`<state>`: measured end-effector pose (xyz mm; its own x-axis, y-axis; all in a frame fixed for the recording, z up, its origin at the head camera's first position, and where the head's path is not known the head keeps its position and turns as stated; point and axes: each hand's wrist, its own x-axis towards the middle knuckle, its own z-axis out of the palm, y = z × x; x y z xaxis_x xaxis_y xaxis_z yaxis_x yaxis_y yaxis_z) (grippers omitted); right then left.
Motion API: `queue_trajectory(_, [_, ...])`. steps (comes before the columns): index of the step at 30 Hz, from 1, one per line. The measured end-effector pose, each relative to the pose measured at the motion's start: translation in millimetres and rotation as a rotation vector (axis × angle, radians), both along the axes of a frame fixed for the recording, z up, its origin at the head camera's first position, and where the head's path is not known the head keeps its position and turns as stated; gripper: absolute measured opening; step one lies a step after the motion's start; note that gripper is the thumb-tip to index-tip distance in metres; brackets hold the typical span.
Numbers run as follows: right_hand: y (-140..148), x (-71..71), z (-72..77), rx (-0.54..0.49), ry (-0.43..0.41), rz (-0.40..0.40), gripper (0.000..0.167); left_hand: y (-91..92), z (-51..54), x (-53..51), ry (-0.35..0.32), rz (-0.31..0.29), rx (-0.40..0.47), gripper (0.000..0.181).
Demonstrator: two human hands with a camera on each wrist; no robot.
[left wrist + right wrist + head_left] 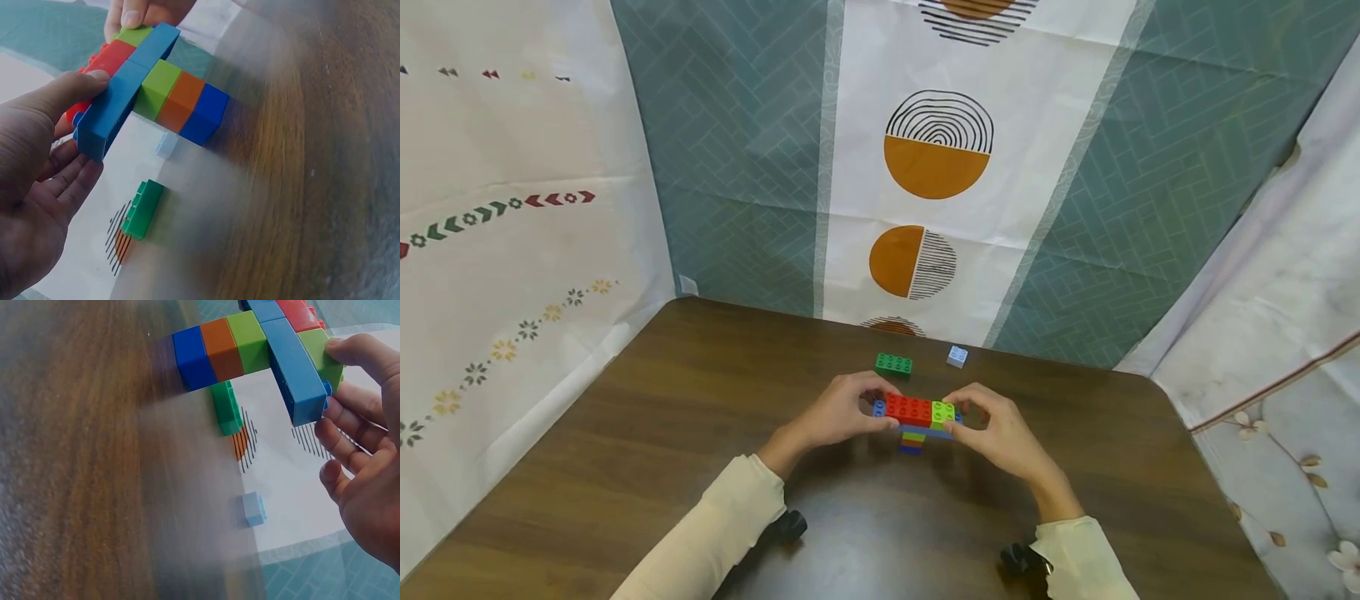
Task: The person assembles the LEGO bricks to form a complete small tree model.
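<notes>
A toy-brick build stands on the table between both hands. Its narrow column has a dark blue brick (204, 115) at the bottom, then an orange brick (180, 99) and a lime brick (156, 90). Blue bricks (115, 103) lie across the column's top and overhang both sides. On them sit a red brick (910, 409) and a second lime brick (943, 414), side by side. My left hand (844, 408) grips the red brick near its left end, thumb on the near side. My right hand (1006, 429) pinches the upper lime brick between thumb and fingers.
Behind the build, a green brick (893, 364) and a small light blue brick (957, 357) lie apart toward the back edge of the brown wooden table (722, 367). Patterned cloth (745, 167) hangs behind the table and along its sides.
</notes>
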<state>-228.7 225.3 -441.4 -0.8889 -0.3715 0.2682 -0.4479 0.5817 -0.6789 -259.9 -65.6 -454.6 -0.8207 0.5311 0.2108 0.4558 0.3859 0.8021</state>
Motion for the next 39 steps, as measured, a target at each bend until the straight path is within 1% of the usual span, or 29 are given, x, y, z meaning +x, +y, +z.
queue_trajectory(4, [0, -0.7, 0.7, -0.002, -0.005, 0.007, 0.026, -3.7, 0.0, -1.9, 0.003, 0.006, 0.015, 0.037])
queue_trajectory(9, [0, -0.3, 0.1, -0.003, 0.005, 0.008, 0.026, -7.3, -4.0, -7.8, 0.012, 0.022, 0.047, 0.028])
queue_trajectory(12, [2, 0.8, 1.1, 0.006, 0.012, -0.003, 0.026, -8.0, -4.5, -13.5, 0.014, 0.031, 0.059, 0.025])
queue_trajectory(16, [2, 1.8, 2.5, 0.02, 0.005, -0.009, 0.026, -12.1, -3.7, -22.3, 0.03, 0.072, 0.063, 0.025])
queue_trajectory(18, [1, 1.7, 3.0, 0.022, 0.001, -0.006, 0.026, -14.6, -3.5, -28.8, 0.034, 0.101, 0.062, 0.026])
queue_trajectory(21, [-1, 1.3, 3.3, 0.022, 0.0, -0.008, 0.027, -17.4, -2.9, -41.1, 0.038, 0.141, 0.049, 0.025])
queue_trajectory(25, [-2, 0.5, 4.5, 0.021, 0.003, -0.011, 0.027, -20.0, -2.1, -59.3, 0.013, 0.174, 0.026, 0.024])
queue_trajectory(28, [-4, -0.4, 5.2, 0.016, -0.001, -0.008, 0.026, -22.3, 0.1, -70.8, -0.009, 0.178, 0.004, 0.023])
queue_trajectory(32, [-4, -1.0, 4.3, 0.014, -0.024, -0.017, 0.026, -22.3, 0.9, -84.1, -0.037, 0.166, -0.041, 0.025])
queue_trajectory(36, [-2, -0.3, 3.7, 0.015, -0.046, -0.025, 0.026, -18.9, -5.1, -96.5, -0.088, 0.17, -0.081, 0.031])
queue_trajectory(39, [-1, 0.1, 4.4, 0.009, -0.049, -0.025, 0.026, -14.7, -11.3, -103.8, -0.125, 0.183, -0.1, 0.036])
